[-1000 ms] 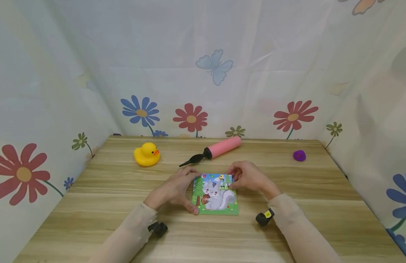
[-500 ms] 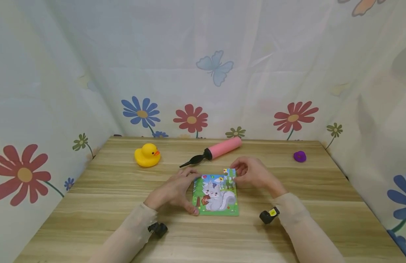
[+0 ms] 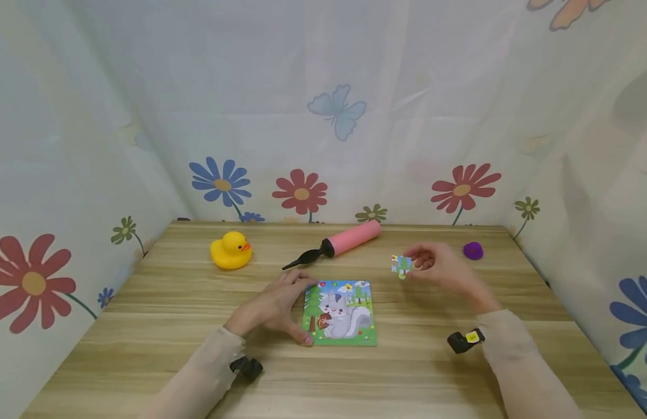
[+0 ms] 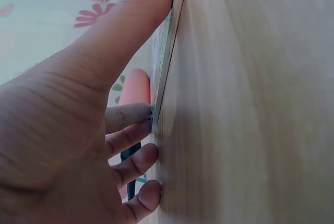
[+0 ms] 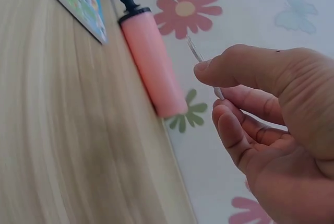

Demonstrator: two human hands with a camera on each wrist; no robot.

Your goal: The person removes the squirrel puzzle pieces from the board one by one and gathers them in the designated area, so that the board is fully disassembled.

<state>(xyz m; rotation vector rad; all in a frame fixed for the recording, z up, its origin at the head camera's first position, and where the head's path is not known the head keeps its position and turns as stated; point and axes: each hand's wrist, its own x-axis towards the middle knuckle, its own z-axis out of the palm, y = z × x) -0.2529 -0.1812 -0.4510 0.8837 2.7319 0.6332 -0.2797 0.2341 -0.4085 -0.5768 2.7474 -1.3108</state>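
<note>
Puzzle board [image 3: 340, 313] is kept flat on the table [image 3: 145, 349] by the left hand [image 3: 273, 305], fingers spread straight against its left edge. To its right, one piece [image 3: 401, 265] is pinched between thumb and curled fingers of the right hand [image 3: 441, 269], lifted clear of the board; it is judged best carried level and gripped lightly.

Bare wooden table [image 3: 418, 372] lying open in front of the squirrel puzzle board [image 3: 340, 313], pink hand pump [image 3: 338, 243] lying just behind it — blocking the far side, rubber duck [image 3: 230, 251] and purple object [image 3: 473, 251] sitting well apart, flowered curtains [image 3: 67, 174] closing in three sides.
</note>
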